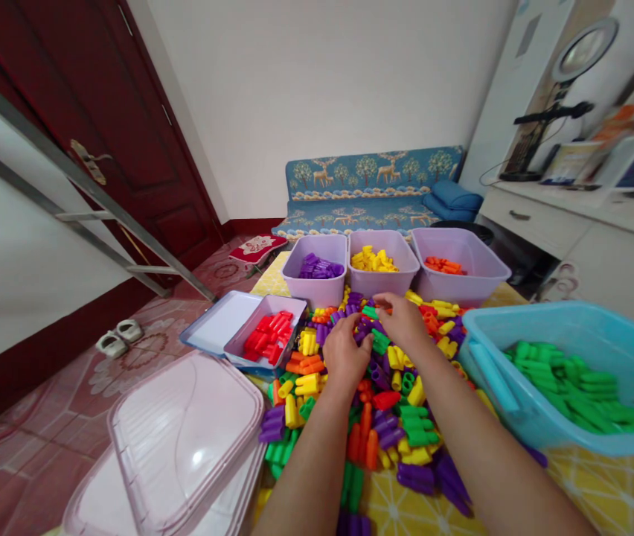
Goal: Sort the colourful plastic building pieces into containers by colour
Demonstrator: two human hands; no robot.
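Both of my hands reach into a heap of colourful plastic bullet-shaped building pieces in the middle of the table. My left hand (346,351) is over the heap, thumb and forefinger apart, with purple pieces (365,326) close to its fingertips. My right hand (403,320) lies just to the right and a little farther off, fingers slightly bent and apart, beside a green piece (371,313). I see nothing gripped in either hand, though the fingers hide part of the heap. Yellow pieces (398,359) and another green piece (380,342) lie beneath my wrists.
Behind the heap stand lilac bins of purple (314,292), yellow (382,280) and orange pieces (456,286). Red pieces (269,336) fill a smaller box at left; a blue tub (490,380) with green ones stands right. Lids (188,432) lie front left.
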